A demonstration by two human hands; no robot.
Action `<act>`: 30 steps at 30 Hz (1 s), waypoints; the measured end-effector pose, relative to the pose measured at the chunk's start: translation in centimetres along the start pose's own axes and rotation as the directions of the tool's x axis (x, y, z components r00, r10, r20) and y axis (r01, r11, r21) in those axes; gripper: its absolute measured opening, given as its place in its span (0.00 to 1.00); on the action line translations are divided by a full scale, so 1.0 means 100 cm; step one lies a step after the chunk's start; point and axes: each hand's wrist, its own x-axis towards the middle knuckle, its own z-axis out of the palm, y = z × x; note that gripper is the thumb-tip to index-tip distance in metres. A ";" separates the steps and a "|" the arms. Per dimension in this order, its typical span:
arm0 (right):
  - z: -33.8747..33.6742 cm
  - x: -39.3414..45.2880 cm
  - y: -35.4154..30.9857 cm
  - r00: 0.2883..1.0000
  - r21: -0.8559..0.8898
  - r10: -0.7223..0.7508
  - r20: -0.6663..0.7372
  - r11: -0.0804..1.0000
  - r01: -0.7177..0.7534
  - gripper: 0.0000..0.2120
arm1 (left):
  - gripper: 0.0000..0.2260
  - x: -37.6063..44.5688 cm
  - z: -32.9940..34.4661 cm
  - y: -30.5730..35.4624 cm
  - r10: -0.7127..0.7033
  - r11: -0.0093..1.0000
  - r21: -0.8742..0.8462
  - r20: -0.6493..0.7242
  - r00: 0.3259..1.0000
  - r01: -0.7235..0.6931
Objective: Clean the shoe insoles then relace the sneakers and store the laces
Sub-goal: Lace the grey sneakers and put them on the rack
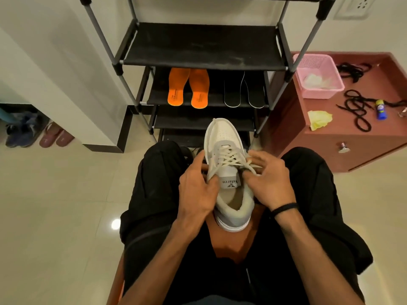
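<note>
A white and grey sneaker (pixel 226 148) rests between my knees on a brown stool, toe pointing away, with cream laces (pixel 229 160) crossed over its tongue. My left hand (pixel 196 188) pinches the lace on the shoe's left side. My right hand (pixel 268 181) pinches the lace end at the right eyelets. Two orange insoles (pixel 188 88) and two black insoles (pixel 243 91) lie on the middle shelf of the black shoe rack (pixel 198 49) straight ahead. Black laces (pixel 356 108) lie loose on the reddish cabinet at right.
On the reddish cabinet (pixel 343 133) stand a pink basket (pixel 317 75), a yellow cloth (pixel 319 122) and a small blue-and-yellow bottle (pixel 380 110). Slippers and dark shoes (pixel 35 133) sit under a ledge at left. A white wall corner (pixel 72 95) stands left of the rack.
</note>
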 end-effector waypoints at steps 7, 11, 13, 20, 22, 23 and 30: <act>-0.009 -0.002 0.020 0.998 0.091 0.056 0.031 0.994 -0.058 0.21 | 0.29 0.010 -0.009 -0.005 -0.147 0.988 -0.020 0.098 0.984 0.150; -0.004 -0.015 0.017 0.991 -0.186 0.025 0.131 0.983 0.000 0.23 | 0.30 0.004 -0.008 -0.014 -0.092 0.987 0.150 0.186 0.978 0.064; 0.002 -0.026 0.014 0.984 -0.279 0.033 0.174 0.960 0.017 0.33 | 0.31 0.000 -0.005 -0.016 -0.098 0.984 0.168 0.187 0.977 0.066; 0.011 -0.042 -0.004 0.965 -0.692 -0.092 0.245 0.680 0.241 0.24 | 0.31 0.000 -0.001 -0.014 -0.109 0.984 0.160 0.202 0.973 0.077; 0.014 -0.040 -0.006 0.961 -0.746 0.016 0.277 0.633 0.204 0.23 | 0.30 -0.002 -0.001 -0.014 -0.087 0.982 0.181 0.217 0.972 0.048; 0.016 -0.040 -0.008 0.960 -0.761 0.036 0.278 0.618 0.197 0.22 | 0.30 -0.003 -0.001 -0.014 -0.080 0.982 0.187 0.221 0.972 0.038; 0.016 -0.057 -0.003 0.932 -0.609 -0.275 0.236 0.705 0.363 0.08 | 0.30 -0.015 -0.005 -0.011 -0.078 0.984 0.172 0.246 0.966 0.036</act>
